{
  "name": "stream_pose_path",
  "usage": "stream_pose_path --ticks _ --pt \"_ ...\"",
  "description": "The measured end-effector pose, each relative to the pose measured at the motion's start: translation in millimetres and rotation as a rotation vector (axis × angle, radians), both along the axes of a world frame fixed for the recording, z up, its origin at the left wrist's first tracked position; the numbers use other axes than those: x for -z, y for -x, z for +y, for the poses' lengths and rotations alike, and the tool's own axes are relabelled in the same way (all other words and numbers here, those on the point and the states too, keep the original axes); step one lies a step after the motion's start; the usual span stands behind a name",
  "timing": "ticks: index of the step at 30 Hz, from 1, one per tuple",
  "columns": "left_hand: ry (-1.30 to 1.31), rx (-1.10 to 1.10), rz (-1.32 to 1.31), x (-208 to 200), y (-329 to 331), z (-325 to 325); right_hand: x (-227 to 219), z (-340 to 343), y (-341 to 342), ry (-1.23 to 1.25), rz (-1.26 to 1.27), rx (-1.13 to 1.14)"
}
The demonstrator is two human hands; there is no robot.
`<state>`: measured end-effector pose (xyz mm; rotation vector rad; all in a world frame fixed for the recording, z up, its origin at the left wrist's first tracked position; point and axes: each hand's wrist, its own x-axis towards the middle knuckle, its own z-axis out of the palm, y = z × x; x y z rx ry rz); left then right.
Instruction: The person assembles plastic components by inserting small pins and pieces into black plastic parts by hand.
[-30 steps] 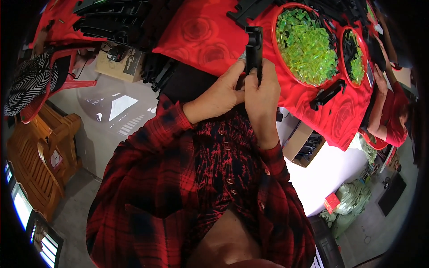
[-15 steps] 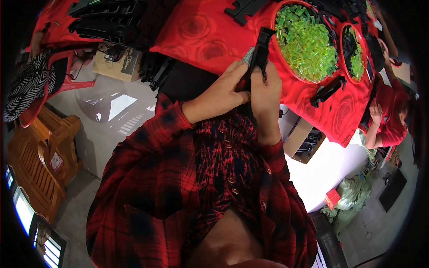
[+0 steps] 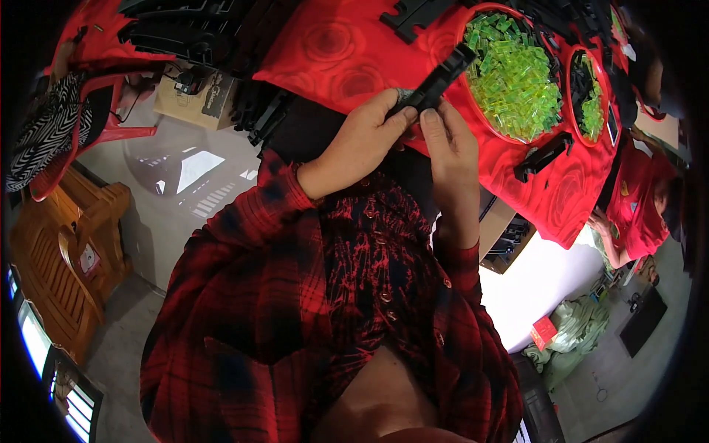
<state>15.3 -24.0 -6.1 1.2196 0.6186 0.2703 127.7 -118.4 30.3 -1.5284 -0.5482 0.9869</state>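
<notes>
A long black plastic part (image 3: 442,77) is held in front of me, slanting up to the right over the red cloth. My left hand (image 3: 362,136) is closed on its lower end, thumb on top. Something grey and rough (image 3: 403,94) shows by the left fingertips; I cannot tell whether it is a finger cover. My right hand (image 3: 450,140) also grips the part, its thumb pressed near the left thumb. Just past the part's upper end stands a red basin (image 3: 481,127) full of small clear yellow-green plastic pieces (image 3: 513,81).
A smaller red basin (image 3: 600,133) holds black and green pieces. Another black part (image 3: 543,156) lies on the red tablecloth (image 3: 325,44), with more black parts (image 3: 185,33) at the far left. A co-worker in red (image 3: 639,199) is at the right. A cardboard box (image 3: 506,244) sits below the table.
The black part has tilted from nearly upright toward the right. My right hand has turned and shifted slightly right, its thumb now beside the left thumb. The co-worker's arm has lowered.
</notes>
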Motion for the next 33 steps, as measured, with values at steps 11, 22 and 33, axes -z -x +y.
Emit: stream_pose_path --ticks 11,22,33 --pt "-0.095 0.066 0.015 0.7 0.2 -7.7 4.7 16.0 -13.9 -0.350 0.067 0.384" --pt "0.034 0.025 0.047 -9.7 1.5 -9.6 0.2 30.4 -9.9 -0.477 0.193 0.420" --pt "0.168 -0.047 -0.096 -3.8 -0.1 -14.7 2.9 27.5 -1.3 -0.518 0.116 0.447"
